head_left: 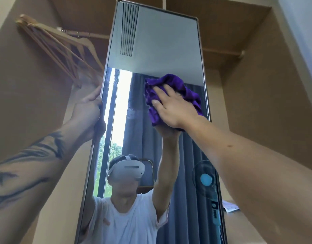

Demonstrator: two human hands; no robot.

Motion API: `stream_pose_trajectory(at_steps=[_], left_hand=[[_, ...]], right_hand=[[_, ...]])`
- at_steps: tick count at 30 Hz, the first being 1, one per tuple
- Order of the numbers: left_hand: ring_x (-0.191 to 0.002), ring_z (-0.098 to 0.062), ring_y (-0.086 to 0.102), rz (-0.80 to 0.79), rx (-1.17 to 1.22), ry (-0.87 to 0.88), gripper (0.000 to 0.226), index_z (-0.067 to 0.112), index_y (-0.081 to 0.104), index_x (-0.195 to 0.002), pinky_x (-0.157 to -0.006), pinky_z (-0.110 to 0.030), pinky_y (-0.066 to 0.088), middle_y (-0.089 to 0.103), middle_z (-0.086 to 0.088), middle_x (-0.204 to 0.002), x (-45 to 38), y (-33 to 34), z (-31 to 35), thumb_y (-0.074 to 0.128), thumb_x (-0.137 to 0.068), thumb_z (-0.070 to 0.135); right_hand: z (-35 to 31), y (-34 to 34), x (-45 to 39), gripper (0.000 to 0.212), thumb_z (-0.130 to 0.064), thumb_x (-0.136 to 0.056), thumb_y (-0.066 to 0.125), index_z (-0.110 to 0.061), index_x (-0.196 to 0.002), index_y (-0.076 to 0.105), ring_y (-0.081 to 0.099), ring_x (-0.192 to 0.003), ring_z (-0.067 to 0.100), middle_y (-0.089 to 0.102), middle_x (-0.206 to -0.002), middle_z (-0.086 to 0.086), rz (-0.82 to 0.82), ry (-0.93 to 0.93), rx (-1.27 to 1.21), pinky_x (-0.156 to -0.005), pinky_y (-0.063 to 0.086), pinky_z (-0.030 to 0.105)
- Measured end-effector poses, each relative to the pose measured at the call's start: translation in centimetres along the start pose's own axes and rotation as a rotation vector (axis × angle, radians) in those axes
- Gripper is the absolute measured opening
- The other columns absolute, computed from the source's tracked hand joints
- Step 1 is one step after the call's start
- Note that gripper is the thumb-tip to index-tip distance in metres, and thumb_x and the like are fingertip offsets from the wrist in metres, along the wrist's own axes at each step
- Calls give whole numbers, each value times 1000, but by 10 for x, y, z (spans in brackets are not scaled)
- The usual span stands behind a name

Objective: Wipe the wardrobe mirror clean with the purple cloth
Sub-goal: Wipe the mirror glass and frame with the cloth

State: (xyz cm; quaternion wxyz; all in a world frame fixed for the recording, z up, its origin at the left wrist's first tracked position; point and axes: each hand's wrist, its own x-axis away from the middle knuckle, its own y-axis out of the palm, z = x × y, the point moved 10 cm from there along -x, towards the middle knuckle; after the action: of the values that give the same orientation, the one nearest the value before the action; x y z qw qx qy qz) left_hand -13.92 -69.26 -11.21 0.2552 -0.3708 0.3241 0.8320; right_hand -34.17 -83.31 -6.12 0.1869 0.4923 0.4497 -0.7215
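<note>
Brown wardrobe panels point(267, 88) are filling the surroundings, with a rail point(222, 51) crossing near the top. Wooden hangers point(63, 50) are hanging bunched at ten o'clock. A pale wall strip point(301, 32) is catching daylight at two o'clock.

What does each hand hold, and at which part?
Left hand grips the tall framed mirror's left edge; right hand presses the crumpled purple cloth flat.
</note>
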Motion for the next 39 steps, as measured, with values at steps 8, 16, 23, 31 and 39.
stream_pose_trajectory(at_steps=[8,16,23,31,39], left_hand=[[-49,-24,48,-42,-90,-81,58,49,59,-139,-41,-27,41,65,0,-70,15,-18,-23,44,-102,6],[-72,-31,48,-150,-184,-17,64,42,52,-149,-63,-43,45,58,-8,-89,27,-30,-33,63,-98,5],[-95,-29,64,-166,-141,3,60,44,56,-145,-63,-36,41,69,-8,-128,38,-37,-44,63,-99,6],[-74,-29,44,-157,-35,-24,60,34,56,-147,-66,-35,35,66,0,-84,46,-39,-54,58,-100,-3],[-62,-15,45,-156,-78,-37,60,34,54,-147,-62,-35,33,61,17,-58,57,-38,-46,54,-102,-5]], right_hand=[[83,-5,39,59,-54,-109,22,-39,-165,11,20,-156,33,10,-175,0,172,258,-37,-125,22,54],[56,20,70,61,-53,-109,21,-34,-165,7,20,-154,40,15,-173,6,335,493,-106,-124,15,58],[3,32,56,60,-50,-107,24,-36,-165,10,15,-155,41,9,-174,2,275,457,-171,-125,9,56],[-126,43,32,57,-38,-107,37,-31,-162,22,32,-147,35,18,-169,3,164,-72,-22,-107,41,53],[-127,53,32,57,-50,-109,26,-41,-164,13,35,-150,34,11,-173,-9,79,-343,115,-107,46,50]])
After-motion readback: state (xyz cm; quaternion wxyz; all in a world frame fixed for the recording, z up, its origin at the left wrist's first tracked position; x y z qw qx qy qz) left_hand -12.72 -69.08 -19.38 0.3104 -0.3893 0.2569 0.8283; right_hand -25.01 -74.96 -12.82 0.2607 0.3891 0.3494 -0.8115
